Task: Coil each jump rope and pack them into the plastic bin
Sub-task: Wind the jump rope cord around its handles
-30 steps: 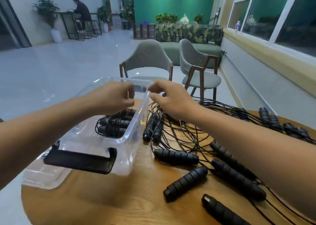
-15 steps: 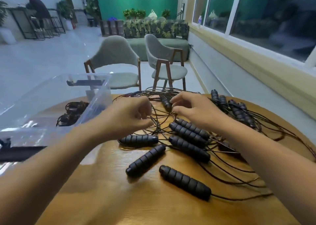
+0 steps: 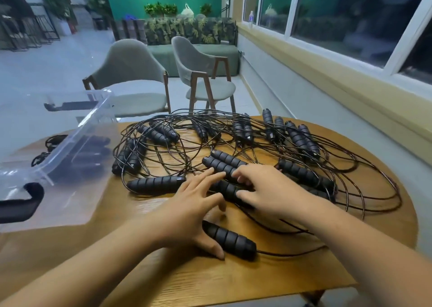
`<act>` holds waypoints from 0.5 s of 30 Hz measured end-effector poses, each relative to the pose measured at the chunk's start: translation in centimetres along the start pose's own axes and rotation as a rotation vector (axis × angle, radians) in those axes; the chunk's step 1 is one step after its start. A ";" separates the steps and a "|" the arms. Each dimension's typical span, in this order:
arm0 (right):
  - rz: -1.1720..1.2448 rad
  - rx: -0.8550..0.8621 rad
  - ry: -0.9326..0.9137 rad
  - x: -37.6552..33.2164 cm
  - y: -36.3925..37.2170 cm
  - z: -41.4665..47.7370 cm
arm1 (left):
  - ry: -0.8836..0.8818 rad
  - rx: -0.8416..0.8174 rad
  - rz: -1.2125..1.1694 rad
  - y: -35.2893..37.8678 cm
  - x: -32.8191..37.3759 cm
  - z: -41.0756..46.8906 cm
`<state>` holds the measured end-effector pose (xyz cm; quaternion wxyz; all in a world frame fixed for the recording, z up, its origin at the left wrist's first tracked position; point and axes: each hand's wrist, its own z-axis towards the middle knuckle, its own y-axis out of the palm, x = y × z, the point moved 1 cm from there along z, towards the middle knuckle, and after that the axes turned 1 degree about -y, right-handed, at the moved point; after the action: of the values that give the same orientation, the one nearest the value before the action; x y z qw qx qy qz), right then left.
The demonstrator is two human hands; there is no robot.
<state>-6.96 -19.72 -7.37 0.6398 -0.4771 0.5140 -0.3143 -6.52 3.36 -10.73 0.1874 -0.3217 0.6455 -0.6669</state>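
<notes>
Head view: a round wooden table (image 3: pixel 163 281) carries a tangle of black jump ropes (image 3: pixel 233 143) spread from its centre out to 12 and 2 o'clock, cords looping toward the 3 o'clock edge. The left hand (image 3: pixel 194 211) lies flat with fingers spread, gripping nothing; its fingertips rest on a handle (image 3: pixel 224 166) at the centre, and its thumb lies beside another handle (image 3: pixel 231 239) at 6 o'clock. The right hand (image 3: pixel 268 190) sits just beside it, fingers curled down onto the same cluster of handles; whether they grasp one I cannot tell. The clear bin (image 3: pixel 77 148) stands at 9 o'clock, overhanging the table edge, with coiled ropes (image 3: pixel 53 143) visible through its wall.
</notes>
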 end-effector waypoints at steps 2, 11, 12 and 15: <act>-0.078 -0.043 0.000 -0.4 0.8 -0.2 | -0.002 -0.011 0.026 0.6 0.0 0.4; -0.145 -0.133 -0.042 -1.5 1.8 -0.7 | 0.006 0.124 0.058 -0.6 0.6 1.3; -0.129 -0.131 -0.056 -1.6 1.8 -1.0 | 0.012 0.111 0.060 -0.5 0.6 1.1; -0.089 -0.134 -0.085 -1.8 1.5 -2.1 | 0.021 0.055 0.044 -0.3 0.7 0.8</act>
<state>-9.58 -18.22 -8.19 0.6131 -0.5542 0.4845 -0.2868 -6.47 2.32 -10.30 0.2039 -0.2951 0.6357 -0.6835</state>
